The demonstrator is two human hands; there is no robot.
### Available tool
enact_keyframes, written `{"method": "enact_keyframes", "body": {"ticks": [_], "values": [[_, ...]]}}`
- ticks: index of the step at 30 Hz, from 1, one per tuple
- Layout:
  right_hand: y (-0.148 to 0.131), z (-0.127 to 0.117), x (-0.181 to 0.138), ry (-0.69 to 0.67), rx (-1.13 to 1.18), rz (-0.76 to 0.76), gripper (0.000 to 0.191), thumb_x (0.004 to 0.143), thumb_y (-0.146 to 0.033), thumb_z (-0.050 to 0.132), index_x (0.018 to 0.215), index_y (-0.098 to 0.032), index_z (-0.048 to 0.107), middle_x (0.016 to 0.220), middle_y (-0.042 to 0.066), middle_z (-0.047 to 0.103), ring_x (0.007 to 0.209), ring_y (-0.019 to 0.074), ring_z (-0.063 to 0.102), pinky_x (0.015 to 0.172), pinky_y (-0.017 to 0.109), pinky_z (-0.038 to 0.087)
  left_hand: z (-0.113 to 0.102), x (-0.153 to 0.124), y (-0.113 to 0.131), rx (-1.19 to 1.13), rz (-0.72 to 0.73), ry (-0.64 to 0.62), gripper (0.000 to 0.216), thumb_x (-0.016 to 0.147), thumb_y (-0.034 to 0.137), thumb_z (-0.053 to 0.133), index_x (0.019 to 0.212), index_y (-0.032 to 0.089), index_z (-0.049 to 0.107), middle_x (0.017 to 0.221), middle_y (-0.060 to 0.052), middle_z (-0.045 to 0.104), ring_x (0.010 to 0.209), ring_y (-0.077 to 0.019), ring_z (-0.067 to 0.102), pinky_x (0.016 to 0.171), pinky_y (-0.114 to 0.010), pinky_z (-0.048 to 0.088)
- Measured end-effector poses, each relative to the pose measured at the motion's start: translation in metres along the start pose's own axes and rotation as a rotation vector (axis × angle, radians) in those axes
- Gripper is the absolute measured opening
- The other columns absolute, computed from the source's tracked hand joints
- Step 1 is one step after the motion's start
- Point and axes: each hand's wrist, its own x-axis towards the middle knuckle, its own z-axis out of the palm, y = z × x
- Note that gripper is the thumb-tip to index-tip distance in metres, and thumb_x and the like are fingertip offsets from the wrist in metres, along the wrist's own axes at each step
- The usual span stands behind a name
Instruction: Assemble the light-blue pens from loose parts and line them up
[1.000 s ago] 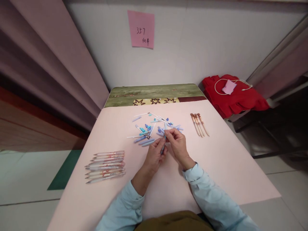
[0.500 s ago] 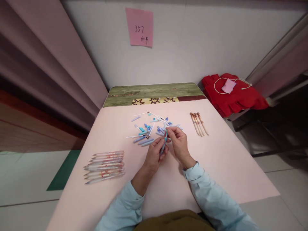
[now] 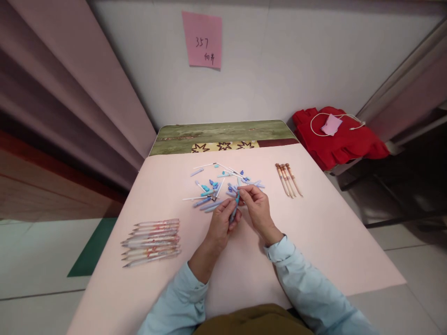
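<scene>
Between my hands a light blue pen [image 3: 233, 213] stands at a slant over the table. My left hand [image 3: 221, 219] wraps its fingers round the lower barrel. My right hand [image 3: 257, 204] pinches the upper end, where a brighter turquoise part shows; the fingertips hide how the pieces meet. Just beyond my hands lies a loose pile of blue and lilac pen parts [image 3: 208, 205]: barrels, small turquoise and blue pieces, and thin white refills [image 3: 192, 199] with dark ends.
A row of several pale, red-patterned pens [image 3: 153, 242] lies at left. Several beige pens with brown tops [image 3: 284, 179] lie at right. The pale sheet [image 3: 324, 242] covers most of the table. Beyond its right edge sits a red cloth [image 3: 335, 144] with a white cable.
Both hands have shifted slightly left with the pen. The right fingertips now sit closer over its upper end, and less of that end shows. The pile and rows are unchanged.
</scene>
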Motion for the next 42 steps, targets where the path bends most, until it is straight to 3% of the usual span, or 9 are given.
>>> {"method": "enact_keyframes", "body": {"ticks": [9, 28, 36, 42], "values": [[0.001, -0.002, 0.001, 0.022, 0.038, 0.018, 0.027, 0.077, -0.045, 0.073, 0.084, -0.02, 0.068, 0.069, -0.002, 0.061, 0.059, 0.0105, 0.054, 0.056, 0.024, 0.051, 0.0, -0.001, -0.003, 0.024, 0.031, -0.049, 0.033, 0.086, 0.048, 0.061, 0.092, 0.016, 0.064, 0.054, 0.005, 0.051, 0.035, -0.0024, 0.027, 0.035, -0.018, 0.013], [0.006, 0.0, -0.002, 0.014, -0.05, -0.022, 0.024, 0.081, -0.042, 0.071, 0.081, -0.019, 0.067, 0.07, -0.002, 0.062, 0.061, 0.011, 0.055, 0.059, 0.024, 0.048, 0.001, -0.004, -0.002, 0.005, -0.035, 0.035, 0.035, 0.081, 0.051, 0.067, 0.087, 0.018, 0.058, 0.05, 0.008, 0.047, 0.032, -0.0023, 0.023, 0.032, -0.016, 0.011], [0.002, 0.0, -0.001, 0.01, 0.056, 0.065, 0.025, 0.078, -0.044, 0.073, 0.084, -0.019, 0.068, 0.071, -0.002, 0.061, 0.06, 0.0096, 0.053, 0.053, 0.021, 0.045, 0.002, -0.002, -0.004, -0.03, -0.05, -0.047, 0.035, 0.083, 0.052, 0.063, 0.084, 0.017, 0.06, 0.048, 0.007, 0.048, 0.032, -0.0028, 0.022, 0.033, -0.018, 0.012], [-0.004, 0.0, 0.0, 0.038, 0.093, 0.038, 0.024, 0.077, -0.043, 0.074, 0.083, -0.02, 0.068, 0.069, -0.001, 0.061, 0.062, 0.0119, 0.054, 0.048, 0.022, 0.042, 0.002, -0.003, -0.003, -0.027, -0.032, -0.071, 0.035, 0.084, 0.049, 0.061, 0.086, 0.014, 0.063, 0.052, 0.005, 0.051, 0.032, -0.0024, 0.027, 0.035, -0.018, 0.014]]}}
